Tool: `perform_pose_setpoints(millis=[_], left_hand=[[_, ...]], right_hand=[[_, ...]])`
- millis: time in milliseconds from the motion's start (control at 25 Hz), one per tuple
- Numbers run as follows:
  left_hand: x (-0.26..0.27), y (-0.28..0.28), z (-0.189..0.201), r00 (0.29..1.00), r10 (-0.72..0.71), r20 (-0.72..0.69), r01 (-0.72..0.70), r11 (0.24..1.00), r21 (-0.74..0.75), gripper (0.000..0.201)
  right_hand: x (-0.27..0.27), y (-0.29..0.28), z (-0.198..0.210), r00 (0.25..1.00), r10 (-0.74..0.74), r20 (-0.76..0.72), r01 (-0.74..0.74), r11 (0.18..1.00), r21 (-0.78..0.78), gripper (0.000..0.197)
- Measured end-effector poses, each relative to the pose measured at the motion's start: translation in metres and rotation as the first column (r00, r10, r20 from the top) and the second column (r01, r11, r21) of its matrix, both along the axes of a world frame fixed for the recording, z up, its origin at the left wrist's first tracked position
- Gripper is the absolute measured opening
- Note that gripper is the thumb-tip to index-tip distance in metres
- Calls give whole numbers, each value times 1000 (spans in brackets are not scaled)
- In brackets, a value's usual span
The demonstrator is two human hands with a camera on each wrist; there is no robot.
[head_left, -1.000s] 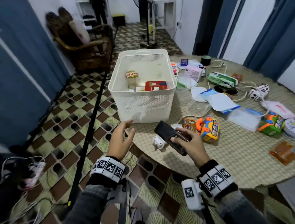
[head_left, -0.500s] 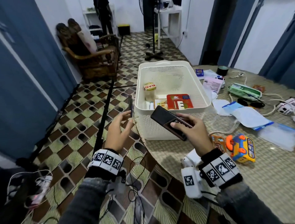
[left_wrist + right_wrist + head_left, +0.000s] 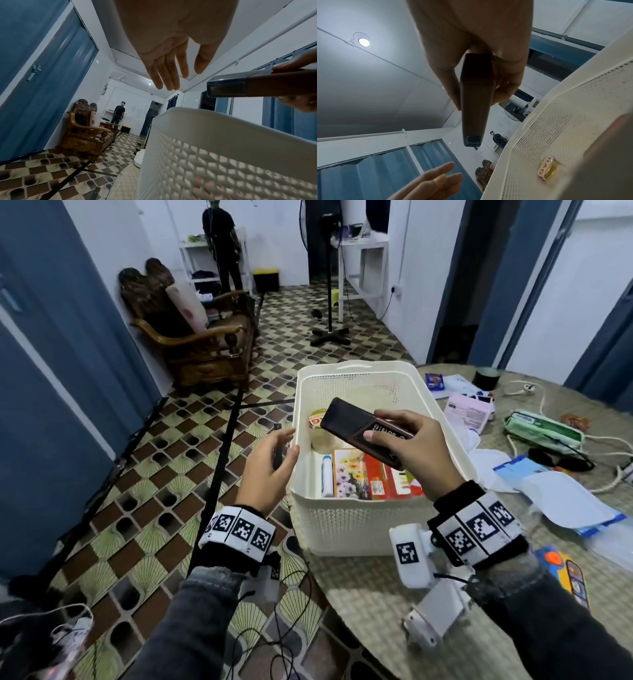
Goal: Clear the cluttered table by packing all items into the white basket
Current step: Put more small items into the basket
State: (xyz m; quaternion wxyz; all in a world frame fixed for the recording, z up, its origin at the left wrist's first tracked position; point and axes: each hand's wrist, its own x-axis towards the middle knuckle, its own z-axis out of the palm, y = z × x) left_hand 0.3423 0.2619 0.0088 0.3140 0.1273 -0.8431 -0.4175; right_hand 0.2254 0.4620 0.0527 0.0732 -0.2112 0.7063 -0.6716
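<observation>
Here the right hand [image 3: 416, 448] pinched a dark flat case [image 3: 366, 431] above the white basket [image 3: 359, 518].

Thumb on top and fingers beneath, that hand gripped the case by its near end, the far end jutting out over the basket's interior at a tilt. The left hand [image 3: 270, 470] hovered just outside the basket's left rim, fingers loosely spread, holding nothing. The case looked rigid, light and smooth-sided, probably slippery; a grip nearer its middle would have steadied it. The basket stood at the tabletop's [image 3: 376, 594] left edge, boxes already lying inside.
</observation>
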Motion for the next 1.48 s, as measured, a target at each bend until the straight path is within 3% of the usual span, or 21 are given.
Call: perform_pose_setpoints(millis=[520, 920, 1080, 1320, 1480], left_hand=[[-66, -56, -5, 999, -17, 45, 20, 997, -70, 28], [-185, -153, 16, 947, -270, 174, 284, 957, -58, 31], [-234, -193, 22, 877, -449, 171, 465, 882, -68, 25], [-278, -215, 37, 741, -649, 172, 668, 740, -83, 24], [-310, -192, 49, 599, -776, 196, 800, 572, -181, 22]], right_hand=[[-92, -50, 4, 998, -18, 52, 11, 993, 115, 43], [-165, -101, -19, 964, -263, 32, 248, 940, 236, 53], [-173, -127, -22, 896, -443, -24, 432, 860, 273, 53], [-149, -132, -40, 732, -677, 69, 653, 727, 211, 52], [-129, -117, -45, 631, -768, 105, 756, 640, 136, 54]])
